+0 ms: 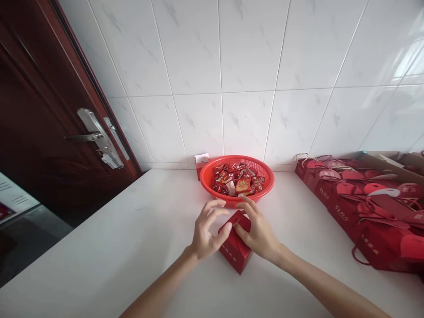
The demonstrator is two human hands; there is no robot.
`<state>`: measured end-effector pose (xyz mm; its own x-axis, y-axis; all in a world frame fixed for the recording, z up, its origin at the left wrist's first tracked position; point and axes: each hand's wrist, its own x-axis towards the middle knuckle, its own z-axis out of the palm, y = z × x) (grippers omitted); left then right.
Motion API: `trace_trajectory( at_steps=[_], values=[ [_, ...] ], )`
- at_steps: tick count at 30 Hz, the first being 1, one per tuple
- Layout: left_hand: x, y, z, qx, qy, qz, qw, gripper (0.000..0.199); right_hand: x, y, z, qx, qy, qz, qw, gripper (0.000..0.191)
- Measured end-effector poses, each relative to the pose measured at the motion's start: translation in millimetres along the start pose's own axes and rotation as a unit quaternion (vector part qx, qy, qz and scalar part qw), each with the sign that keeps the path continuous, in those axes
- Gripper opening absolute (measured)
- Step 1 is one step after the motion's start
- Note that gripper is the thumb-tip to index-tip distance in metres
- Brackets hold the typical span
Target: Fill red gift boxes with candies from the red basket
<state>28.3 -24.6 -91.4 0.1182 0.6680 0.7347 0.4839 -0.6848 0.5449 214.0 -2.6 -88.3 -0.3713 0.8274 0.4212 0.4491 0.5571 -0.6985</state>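
Observation:
A small red gift box point(234, 251) with gold lettering on its side stands on the white table between my hands. Its folded top has a slot point(236, 219). My left hand point(207, 232) is at the box's left, fingers spread and curved in the air, thumb tip at the top edge. From the right, my right hand point(258, 229) reaches over the box; its thumb lies against the top and its fingers are raised apart. Just beyond them is a red plastic basket point(270, 183) holding many small red-wrapped sweets point(243, 185).
Behind the basket, a small red-and-white box point(201, 162) stands by the tiled wall point(248, 119). Many red gift boxes point(347, 212) with cord handles are packed together at the right, beside a cardboard box point(380, 160). A dark red door point(43, 88) is on the left.

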Motion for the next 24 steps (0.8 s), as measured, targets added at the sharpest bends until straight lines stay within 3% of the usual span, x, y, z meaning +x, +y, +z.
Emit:
trace_trajectory(
  at_steps=[2, 4, 12, 14, 17, 24],
  values=[
    [-5.0, 7.9, 4.8, 0.039, -0.005, 0.093, 0.995, 0.008, -1.6, -1.1, 0.9, -0.018, 0.024, 0.01, 0.999, 0.022],
    [-7.7, 14.6, 8.7, 0.062, -0.015, 0.142, 0.988, 0.012, -1.7, -2.8, -0.3, -0.027, 0.044, 0.016, 0.999, 0.012],
    [-8.6, 22.3, 5.6, 0.074, -0.019, 0.199, 0.977, 0.011, 5.9, 0.7, -11.9, -0.014, 0.059, 0.051, 0.997, 0.006],
    [-9.5, 24.4, 5.3, 0.075, -0.035, 0.177, 0.981, 0.015, 7.4, 0.4, -15.0, 0.0, 0.053, 0.057, 0.997, 0.007],
    [-9.8, 23.7, 6.3, 0.069, -0.055, 0.089, 0.992, 0.018, 8.6, -2.4, -20.3, 0.027, 0.039, 0.059, 0.997, 0.009],
    [-5.0, 9.8, 2.9, 0.115, -0.023, -0.011, 0.993, 0.033, 7.6, -7.7, -27.6, 0.081, 0.012, 0.044, 0.996, 0.015]
  ],
)
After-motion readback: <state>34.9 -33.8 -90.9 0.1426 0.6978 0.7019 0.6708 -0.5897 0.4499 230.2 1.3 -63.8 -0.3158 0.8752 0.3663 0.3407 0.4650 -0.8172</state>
